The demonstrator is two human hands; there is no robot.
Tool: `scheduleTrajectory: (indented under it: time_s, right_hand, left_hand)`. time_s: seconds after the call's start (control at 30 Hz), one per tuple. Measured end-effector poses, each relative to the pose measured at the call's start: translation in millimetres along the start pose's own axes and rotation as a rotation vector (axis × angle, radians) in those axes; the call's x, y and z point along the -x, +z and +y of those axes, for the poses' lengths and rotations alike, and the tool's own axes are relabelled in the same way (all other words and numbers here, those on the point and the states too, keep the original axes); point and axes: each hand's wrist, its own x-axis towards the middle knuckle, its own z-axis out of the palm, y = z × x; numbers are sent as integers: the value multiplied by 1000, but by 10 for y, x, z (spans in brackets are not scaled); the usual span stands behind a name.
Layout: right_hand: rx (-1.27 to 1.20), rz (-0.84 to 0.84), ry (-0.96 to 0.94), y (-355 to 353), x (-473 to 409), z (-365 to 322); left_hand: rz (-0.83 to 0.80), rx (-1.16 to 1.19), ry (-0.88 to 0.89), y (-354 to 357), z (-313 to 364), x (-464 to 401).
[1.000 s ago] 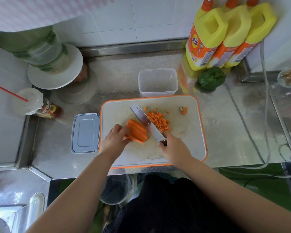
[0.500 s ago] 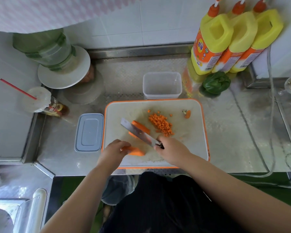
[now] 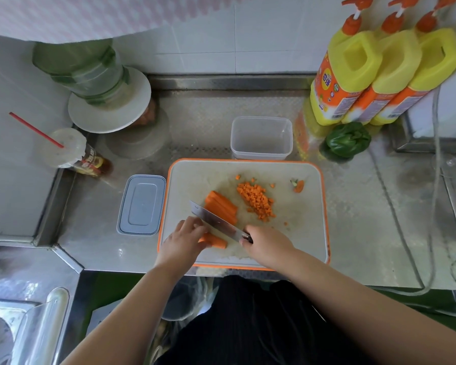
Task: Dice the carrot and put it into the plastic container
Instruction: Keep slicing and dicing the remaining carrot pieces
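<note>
On the orange-rimmed cutting board [image 3: 308,233] lies a bundle of carrot sticks [image 3: 221,206], with a pile of diced carrot [image 3: 257,200] to its right and a carrot stub [image 3: 298,186] farther right. My left hand [image 3: 182,239] holds a smaller group of carrot sticks [image 3: 216,241] near the board's front edge. My right hand [image 3: 267,243] grips a knife [image 3: 216,221], whose blade lies slanted between the two carrot groups. The clear plastic container [image 3: 261,138] stands empty just behind the board.
The container's lid [image 3: 142,204] lies left of the board. Three yellow bottles [image 3: 374,80] and a green vegetable [image 3: 348,139] stand at the back right. A cup with a red straw [image 3: 69,148] and a plate under a large bottle [image 3: 108,106] are at the back left. A sink [image 3: 8,330] is at the lower left.
My left hand pulled a few carrot sticks away from the bundle toward the board's front edge. The knife swung from beside the dice pile to lie across between the two groups.
</note>
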Motion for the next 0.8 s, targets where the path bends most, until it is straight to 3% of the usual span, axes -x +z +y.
scheduleTrajectory:
  time_s: [0.37,0.57,0.8]
  right_hand:
    - [46,-28,-19,-8,6,9]
    - [59,-33,11,11,31,12]
    - [99,-18,-5,41,58,-16]
  left_hand:
    - [203,39,33,257,9,66]
    - [381,-51,201,316,25,159]
    - [430,-66,169,391,53,197]
